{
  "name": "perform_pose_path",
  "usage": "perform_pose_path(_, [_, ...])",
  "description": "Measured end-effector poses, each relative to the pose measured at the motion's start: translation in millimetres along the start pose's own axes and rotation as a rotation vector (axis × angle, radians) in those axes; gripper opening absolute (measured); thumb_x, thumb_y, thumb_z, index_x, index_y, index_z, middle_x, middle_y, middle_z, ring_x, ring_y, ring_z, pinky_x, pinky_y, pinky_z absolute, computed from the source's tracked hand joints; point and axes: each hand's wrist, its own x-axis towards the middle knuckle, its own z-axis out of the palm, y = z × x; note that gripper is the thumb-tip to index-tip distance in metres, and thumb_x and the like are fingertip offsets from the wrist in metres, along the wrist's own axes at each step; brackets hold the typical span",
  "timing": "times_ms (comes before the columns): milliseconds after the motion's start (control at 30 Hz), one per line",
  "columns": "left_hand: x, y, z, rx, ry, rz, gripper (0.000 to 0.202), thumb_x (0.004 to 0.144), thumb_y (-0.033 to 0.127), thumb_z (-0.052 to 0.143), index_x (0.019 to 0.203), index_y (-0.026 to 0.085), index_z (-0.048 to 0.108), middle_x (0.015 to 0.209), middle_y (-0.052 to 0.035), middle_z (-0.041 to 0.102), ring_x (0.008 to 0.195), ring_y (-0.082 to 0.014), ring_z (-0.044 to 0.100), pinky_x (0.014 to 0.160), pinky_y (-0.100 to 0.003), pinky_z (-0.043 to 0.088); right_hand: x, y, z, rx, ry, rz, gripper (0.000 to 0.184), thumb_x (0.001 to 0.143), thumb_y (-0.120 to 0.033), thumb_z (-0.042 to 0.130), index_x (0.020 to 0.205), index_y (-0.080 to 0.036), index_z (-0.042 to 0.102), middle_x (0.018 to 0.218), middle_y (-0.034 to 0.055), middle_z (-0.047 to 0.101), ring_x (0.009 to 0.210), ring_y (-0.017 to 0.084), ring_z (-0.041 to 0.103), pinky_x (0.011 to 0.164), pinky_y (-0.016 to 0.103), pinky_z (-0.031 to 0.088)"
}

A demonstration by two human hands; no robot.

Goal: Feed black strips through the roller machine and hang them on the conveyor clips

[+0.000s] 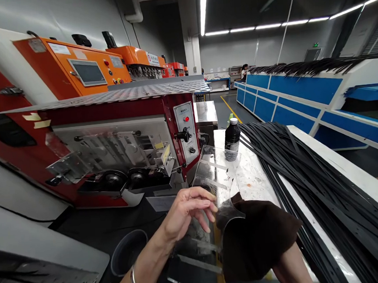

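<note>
My left hand holds a clear plastic sheet by its left edge, thumb and fingers pinched on it, a metal bangle on the wrist. My right hand is hidden under a dark brown cloth pressed against the lower right of the sheet; only the forearm shows. The sheet stands tilted in front of a red machine with rollers and a small control panel.
A dark bottle stands on the white table. A heap of long black strips covers the table's right side. A black cup sits low left. Blue cabinets line the far right; a person sits in the distance.
</note>
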Motion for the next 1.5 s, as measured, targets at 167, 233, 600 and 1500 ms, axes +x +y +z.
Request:
perform_pose_path(167, [-2,1,7.2,0.059,0.021,0.016,0.018,0.073,0.022,0.066,0.085,0.009,0.069,0.073,-0.0091,0.070,0.059,-0.0200,0.067,0.041,-0.026,0.056,-14,-14,13,-0.046,-0.040,-0.010,0.031,0.073,-0.042,0.070,0.092,-0.018,0.077,0.095,0.0113,0.075,0.090,0.028,0.069,0.079,0.036,0.059])
perform_pose_path(233, [-4,-2,10.7,0.101,0.028,0.038,0.018,0.074,0.024,0.067,0.085,0.010,0.070,0.075,-0.0089,0.071,0.061,-0.0199,0.068,0.043,-0.026,0.057,-19,-10,19,0.009,-0.002,-0.059,0.032,0.071,-0.043,0.072,0.092,-0.019,0.076,0.093,0.0109,0.075,0.087,0.027,0.069,0.077,0.035,0.059])
perform_pose_path(600, [-19,-14,12.6,0.221,0.034,0.222,0.019,0.080,0.027,0.070,0.094,0.015,0.075,0.088,-0.0093,0.075,0.075,-0.0208,0.071,0.060,-0.026,0.061,-8,-4,23,0.123,0.099,0.100,0.029,0.074,-0.042,0.069,0.088,-0.017,0.071,0.088,0.0081,0.075,0.077,0.024,0.068,0.065,0.031,0.055])
perform_pose_path(1500, [-14,-10,20.9,-0.039,0.273,0.160,0.017,0.077,0.023,0.066,0.088,0.010,0.071,0.077,-0.0081,0.071,0.064,-0.0189,0.066,0.046,-0.028,0.059,2,20,14,0.198,0.202,0.027,0.044,0.072,-0.032,0.075,0.112,-0.015,0.071,0.103,0.0121,0.074,0.083,0.024,0.070,0.073,0.034,0.057])
